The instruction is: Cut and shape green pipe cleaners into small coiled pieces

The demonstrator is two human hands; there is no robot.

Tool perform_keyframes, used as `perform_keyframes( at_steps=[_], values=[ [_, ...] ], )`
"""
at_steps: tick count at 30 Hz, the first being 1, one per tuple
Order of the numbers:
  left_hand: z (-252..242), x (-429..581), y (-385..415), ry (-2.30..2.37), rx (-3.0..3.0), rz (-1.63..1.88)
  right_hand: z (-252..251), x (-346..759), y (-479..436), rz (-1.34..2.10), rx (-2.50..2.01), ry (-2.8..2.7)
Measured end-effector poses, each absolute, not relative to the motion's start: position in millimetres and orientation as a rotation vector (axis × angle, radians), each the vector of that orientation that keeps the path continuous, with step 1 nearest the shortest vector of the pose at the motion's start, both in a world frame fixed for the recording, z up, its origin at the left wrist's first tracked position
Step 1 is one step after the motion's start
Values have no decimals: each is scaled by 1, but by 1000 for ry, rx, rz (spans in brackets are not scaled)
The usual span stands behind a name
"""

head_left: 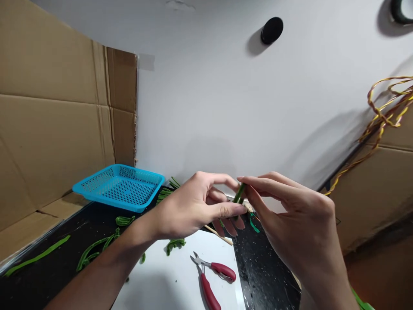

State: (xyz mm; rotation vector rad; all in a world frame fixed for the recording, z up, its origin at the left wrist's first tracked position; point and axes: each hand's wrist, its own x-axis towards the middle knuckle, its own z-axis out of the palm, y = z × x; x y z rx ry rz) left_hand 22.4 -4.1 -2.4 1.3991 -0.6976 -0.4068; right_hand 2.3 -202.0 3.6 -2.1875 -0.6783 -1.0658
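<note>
Both my hands meet above the black worktop, pinching a small green stem-like piece (239,193) between them. My left hand (196,206) has thumb and fingers closed around its lower part, where a thin wooden stick (219,236) runs out below. My right hand (287,219) grips the green piece's top with fingertips pressed together. A short green strip (253,224) hangs beneath the fingers.
Red-handled cutting pliers (213,277) lie on a white sheet (167,280). Several green strips (93,249) are scattered on the black surface. A blue perforated tray (121,186) stands at the back left by cardboard walls (54,120). Twisted yellow-red wires (383,116) hang at right.
</note>
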Motion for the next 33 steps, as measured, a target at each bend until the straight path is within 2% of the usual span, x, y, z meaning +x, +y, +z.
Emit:
perform_keyframes(
  at_steps=[15,23,28,33],
  values=[
    [-8,42,5,-729,1599,-333,0,10,-201,-1190,-2245,-585],
    [-4,53,19,-681,1748,-243,-3,29,-205,-532,-2078,-536],
    [-11,62,23,-688,1904,-243,-11,47,-209,-256,-1900,-508],
    [-26,85,27,-695,2021,-254,-28,63,-219,-211,-2293,-476]
  ],
)
